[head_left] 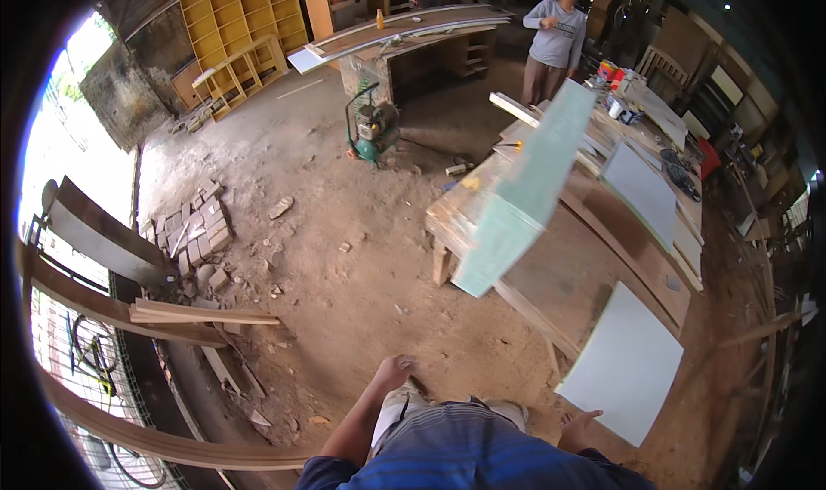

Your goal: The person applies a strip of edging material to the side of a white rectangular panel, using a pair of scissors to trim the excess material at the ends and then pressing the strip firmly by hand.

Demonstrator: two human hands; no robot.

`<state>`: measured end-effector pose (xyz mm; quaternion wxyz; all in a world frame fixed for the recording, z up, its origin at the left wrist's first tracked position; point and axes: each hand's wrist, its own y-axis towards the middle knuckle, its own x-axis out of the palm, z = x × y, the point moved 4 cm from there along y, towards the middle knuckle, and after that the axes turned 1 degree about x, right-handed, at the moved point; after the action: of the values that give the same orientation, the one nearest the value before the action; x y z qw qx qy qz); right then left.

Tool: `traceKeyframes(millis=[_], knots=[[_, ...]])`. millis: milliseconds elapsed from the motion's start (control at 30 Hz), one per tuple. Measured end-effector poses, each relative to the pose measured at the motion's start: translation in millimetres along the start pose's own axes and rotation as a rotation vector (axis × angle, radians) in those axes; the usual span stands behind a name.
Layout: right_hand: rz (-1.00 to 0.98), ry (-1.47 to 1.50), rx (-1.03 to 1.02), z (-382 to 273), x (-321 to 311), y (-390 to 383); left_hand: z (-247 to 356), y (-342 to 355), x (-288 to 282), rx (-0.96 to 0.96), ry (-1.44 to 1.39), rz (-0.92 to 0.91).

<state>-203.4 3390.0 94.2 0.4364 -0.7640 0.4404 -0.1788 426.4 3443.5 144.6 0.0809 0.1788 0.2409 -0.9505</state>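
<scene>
My left hand point(397, 372) hangs low in front of me, beside my left knee above the dirt floor. Its fingers are too indistinct to make out, and nothing shows in it. My right hand point(578, 425) is at the near left edge of a white panel point(623, 361), fingers apart, with one digit reaching over the edge. The panel slants at the near end of a wooden worktable point(559, 262) and reaches past it. A long pale-green panel point(525, 193), bent or joined partway and smeared, rises tilted over the table's left side; no hand of mine touches it.
A person point(556, 38) in a grey top stands beyond the worktable, which bears more panels and containers. A green compressor point(370, 131) sits mid-floor before a second bench point(404, 38). Stacked bricks point(194, 228), rubble and wooden planks point(202, 312) lie left. Yellow shelving point(237, 17) stands behind.
</scene>
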Motion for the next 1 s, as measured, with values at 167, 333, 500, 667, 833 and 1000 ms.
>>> traceKeyframes(millis=[167, 333, 500, 667, 833, 1000], knots=[[-0.116, -0.331, 0.051, 100, 79, -66, -5, 26, -125, -0.144, 0.018, 0.117], [-0.415, -1.212, 0.015, 164, 170, -113, 4, 85, -179, -0.065, -0.085, 0.113], [-0.515, -1.559, -0.005, 209, 260, -150, 40, 153, -235, 0.001, -0.09, 0.01], [-0.594, -1.804, -0.091, 257, 376, -176, 39, 212, -329, -0.058, -0.076, 0.113], [-0.414, -1.342, 0.077, 308, 435, -105, 39, 276, -403, -0.145, -0.173, 0.141], [-0.364, -1.429, 0.135, 299, 452, -149, 51, 391, -425, -0.147, -0.208, 0.026]])
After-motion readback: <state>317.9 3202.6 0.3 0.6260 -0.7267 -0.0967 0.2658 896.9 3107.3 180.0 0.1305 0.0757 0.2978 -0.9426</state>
